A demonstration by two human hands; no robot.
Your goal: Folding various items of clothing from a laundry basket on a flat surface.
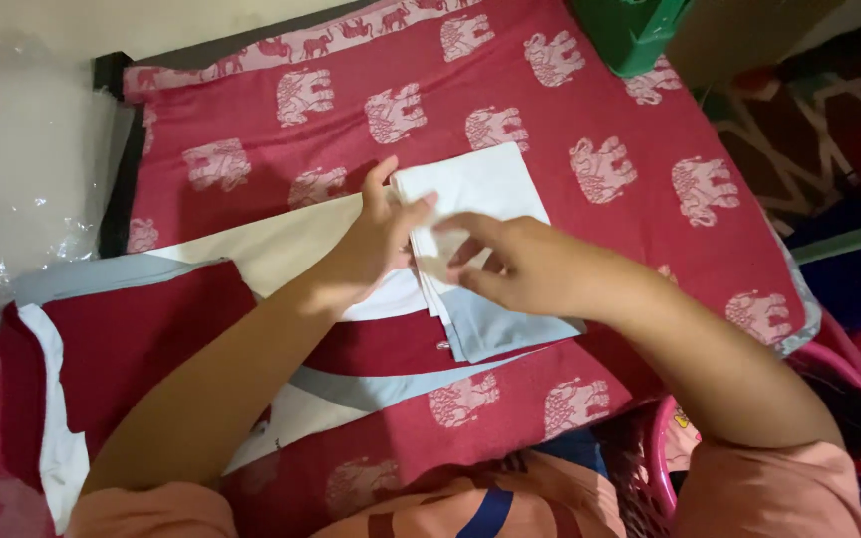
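Lying folded on a red elephant-print bedsheet: one white cloth, its left edge pinched by the left hand; right hand pressed flat on it, fingers extended. Nearby: maroon cloth at left, pink basket lower right, green box above.

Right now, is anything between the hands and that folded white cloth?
Nothing visible is. The left hand rests its fingers on the near edge of the folded white cloth, and the right hand lies on its lower part. Both touch it directly.
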